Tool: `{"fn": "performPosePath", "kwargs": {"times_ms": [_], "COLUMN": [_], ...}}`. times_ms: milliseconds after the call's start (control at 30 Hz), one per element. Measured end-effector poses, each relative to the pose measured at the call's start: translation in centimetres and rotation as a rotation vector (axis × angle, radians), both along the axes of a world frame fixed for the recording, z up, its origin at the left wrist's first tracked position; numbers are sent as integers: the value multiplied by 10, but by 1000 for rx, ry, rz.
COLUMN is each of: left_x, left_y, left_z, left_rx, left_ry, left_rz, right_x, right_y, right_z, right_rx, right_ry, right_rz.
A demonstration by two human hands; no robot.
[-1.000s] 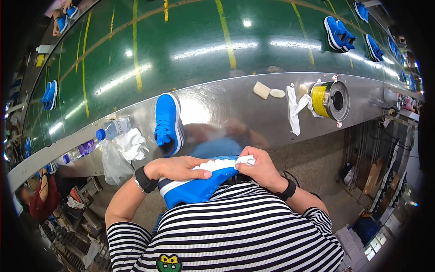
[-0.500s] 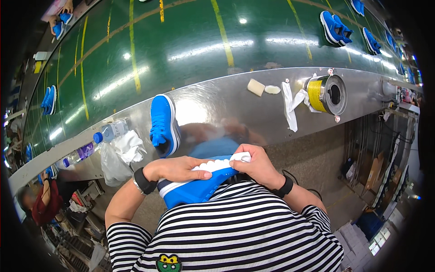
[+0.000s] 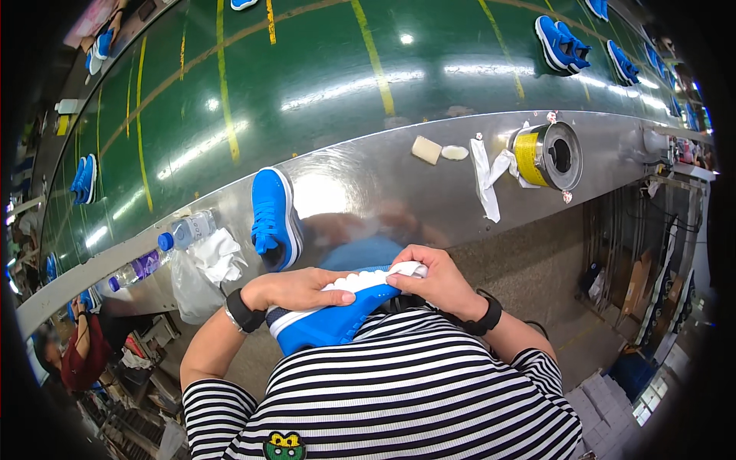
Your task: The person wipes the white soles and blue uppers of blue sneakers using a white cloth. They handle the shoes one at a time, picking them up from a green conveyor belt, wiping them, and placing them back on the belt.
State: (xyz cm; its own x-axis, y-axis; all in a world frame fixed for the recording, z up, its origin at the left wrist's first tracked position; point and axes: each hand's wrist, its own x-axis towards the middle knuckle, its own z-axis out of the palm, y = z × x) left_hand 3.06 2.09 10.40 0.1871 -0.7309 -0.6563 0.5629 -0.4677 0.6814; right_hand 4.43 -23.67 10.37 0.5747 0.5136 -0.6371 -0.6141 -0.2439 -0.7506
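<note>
I hold a blue shoe (image 3: 330, 326) with a white sole against my striped shirt, sole side up. My left hand (image 3: 295, 289) lies across the heel half of it, fingers curled over the sole. My right hand (image 3: 433, 280) grips the toe end, pinching a white cloth (image 3: 406, 269) against the sole edge. A second blue shoe (image 3: 274, 218) lies on its side on the steel ledge (image 3: 368, 184) just beyond my hands.
Two plastic bottles (image 3: 188, 230) and crumpled white cloth in a clear bag (image 3: 207, 264) sit left on the ledge. A yellow tape roll (image 3: 546, 156), white strips and a beige block (image 3: 426, 149) sit right. More blue shoes (image 3: 558, 42) ride the green conveyor (image 3: 307, 84).
My hands and the shoe have hardly moved. The view shifted slightly, and the shoes on the conveyor drifted a little to the left.
</note>
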Motion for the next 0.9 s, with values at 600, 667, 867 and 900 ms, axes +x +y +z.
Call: {"fn": "performPosePath", "kwargs": {"times_ms": [600,667,867,900], "left_x": [-6,-3,-3,-5], "left_y": [4,4,4,4], "left_z": [-2,0,1,-1], "left_rx": [56,65,80,77], "left_ry": [-46,-41,-68,-67], "left_rz": [-14,-17,-33,-26], "right_x": [-6,-5,-4,-5], "right_y": [4,9,8,7], "right_z": [-12,-6,-10,-10], "right_rx": [8,35,22,12], "right_ry": [133,133,133,134], "right_rz": [-80,-105,-78,-84]}}
